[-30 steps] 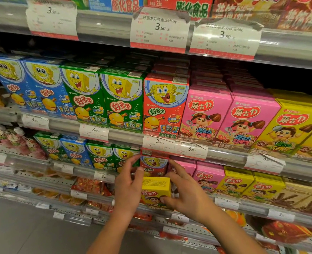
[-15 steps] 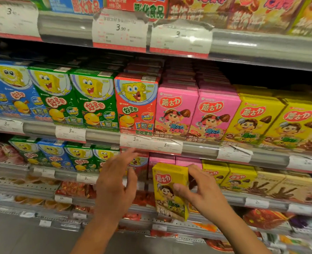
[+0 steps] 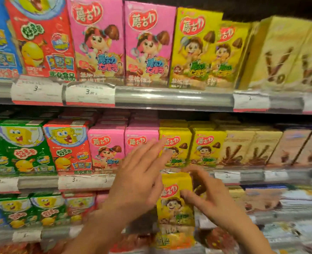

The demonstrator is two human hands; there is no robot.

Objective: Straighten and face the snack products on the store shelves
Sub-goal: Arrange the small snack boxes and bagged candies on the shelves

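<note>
My right hand [image 3: 212, 197] pinches a yellow snack box [image 3: 173, 208] by its right edge. The box stands upright, front facing me, in the air in front of the lower shelf, just below the middle shelf's rail [image 3: 252, 176]. My left hand [image 3: 138, 182] is spread open and holds nothing. Its fingertips reach up over the first of the same yellow boxes [image 3: 179, 158] on the middle shelf. A second such yellow box [image 3: 206, 149] stands to its right.
Pink boxes [image 3: 105, 149], a red box [image 3: 67, 145] and green boxes [image 3: 19, 145] fill the middle shelf to the left; beige stick-snack boxes [image 3: 250, 149] stand to the right. The upper shelf [image 3: 169, 98] carries the same kinds, larger. The picture is blurred.
The view has closed in on the shelves and shifted right. My right hand carried the yellow box to the right, under the yellow row. My left hand lifted with fingers spread.
</note>
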